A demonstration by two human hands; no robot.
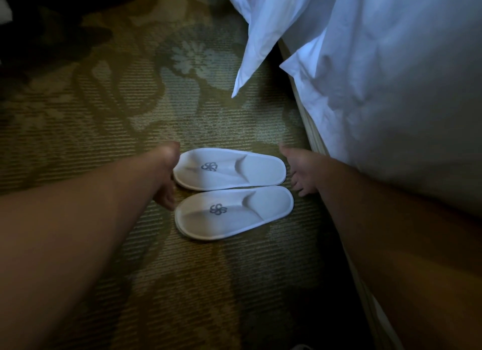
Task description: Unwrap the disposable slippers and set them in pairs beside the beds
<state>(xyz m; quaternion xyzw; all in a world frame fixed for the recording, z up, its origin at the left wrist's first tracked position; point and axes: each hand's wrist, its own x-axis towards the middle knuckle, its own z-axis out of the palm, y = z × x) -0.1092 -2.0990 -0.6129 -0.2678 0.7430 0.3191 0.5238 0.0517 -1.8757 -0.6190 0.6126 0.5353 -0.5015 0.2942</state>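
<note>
While both hands stay low at the floor, one pair of slippers already lies unwrapped on the carpet (78, 130), side by side and touching along the long edge. No wrapper shows on them or near them. The far slipper (229, 168) and the near slipper (233, 214) point the same way, logos up, toes twd the left, heels twd the bed (391, 88).

The left hand (167, 177) is at the toe ends; its fingers curl down beside the slippers, loosely spread, pinching nothing as far as I can see. The right hand (300, 171) is at the heel ends, fingers open and relaxed, holding nothing, just beside the slippers.

So for this bed the job looks almost done, maybe only a small straightening left. Other beds and other pairs are not in view, so I cannot tell what remains there.

The carpet is olive-green w/ a big leaf and flower pattern. The room is dim. White bedding (260, 31) hangs over the bed's side, one corner dropping twd the floor.
</note>
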